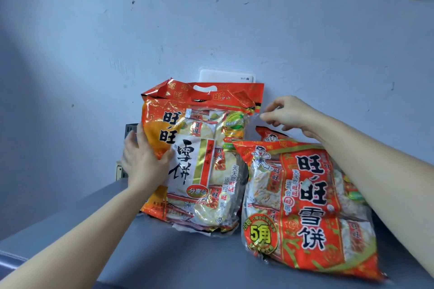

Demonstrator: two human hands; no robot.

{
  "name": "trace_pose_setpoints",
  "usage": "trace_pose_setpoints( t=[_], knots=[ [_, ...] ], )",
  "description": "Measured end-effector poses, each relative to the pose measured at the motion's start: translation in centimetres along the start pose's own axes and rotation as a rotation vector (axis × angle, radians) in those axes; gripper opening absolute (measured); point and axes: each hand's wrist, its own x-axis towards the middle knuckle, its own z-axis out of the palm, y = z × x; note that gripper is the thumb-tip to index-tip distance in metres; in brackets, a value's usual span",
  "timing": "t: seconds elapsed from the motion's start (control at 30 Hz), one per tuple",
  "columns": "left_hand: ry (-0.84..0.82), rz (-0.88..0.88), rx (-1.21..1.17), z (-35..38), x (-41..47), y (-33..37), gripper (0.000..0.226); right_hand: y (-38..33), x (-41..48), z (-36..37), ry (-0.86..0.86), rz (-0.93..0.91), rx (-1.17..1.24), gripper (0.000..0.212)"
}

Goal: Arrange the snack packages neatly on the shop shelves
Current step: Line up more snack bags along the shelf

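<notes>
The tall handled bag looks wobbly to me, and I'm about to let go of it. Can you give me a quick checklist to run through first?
1. Left hand bracing the tall bag on its left side: ok.
2. Right hand on the bag's top right corner: cannot tell, the fingertips are at the edge but the pinch isn't clear.
3. Bag upright: ok, it stands against the wall.
4. Bag's base flat on the shelf: not ok, the bottom is crumpled.
5. Second bag neat: not ok, it lies slanted beside the tall one.
6. White box behind the bag undisturbed: cannot tell, mostly hidden.
</notes>
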Motion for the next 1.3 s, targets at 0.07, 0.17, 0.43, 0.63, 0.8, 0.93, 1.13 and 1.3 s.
trace_pose_setpoints(
  t=[0.07,0.17,0.43,0.63,0.8,0.93,1.13,1.3],
  knots=[
    [0.036,0.097,0.071,0.5,-1.3,1.5,0.083,0.7,-1.8,-1.3,-0.170,0.003,-0.091,0.034],
    [-0.016,0.248,0.164,1.6,-3.1,3.8,0.065,1.9,-3.8,-3.2,-0.412,0.045,-0.258,0.058],
    [-0.291,0.442,-0.112,3.5,-9.7,8.5,0.051,6.3,-5.9,-4.6,-0.380,0.007,-0.383,0.039],
    [-0.605,0.457,0.081,5.4,-12.3,10.0,0.119,8.0,-7.4,-4.5,-0.105,-0.135,-0.476,0.040],
    [-0.553,0.400,0.170,6.7,-13.4,10.2,0.120,8.5,-7.6,-3.8,-0.081,-0.235,-0.650,0.060],
    [-0.527,0.341,0.212,6.4,-13.9,10.9,0.123,9.0,-8.0,-3.8,0.032,-0.217,-0.801,0.098],
    [-0.425,0.303,0.257,6.0,-15.6,11.2,0.121,10.9,-10.3,-4.0,0.172,-0.289,-0.771,0.087],
    [-0.226,0.306,0.300,5.4,-17.4,12.4,0.111,12.1,-12.1,-5.9,0.237,-0.309,-0.734,0.076]
  ],
)
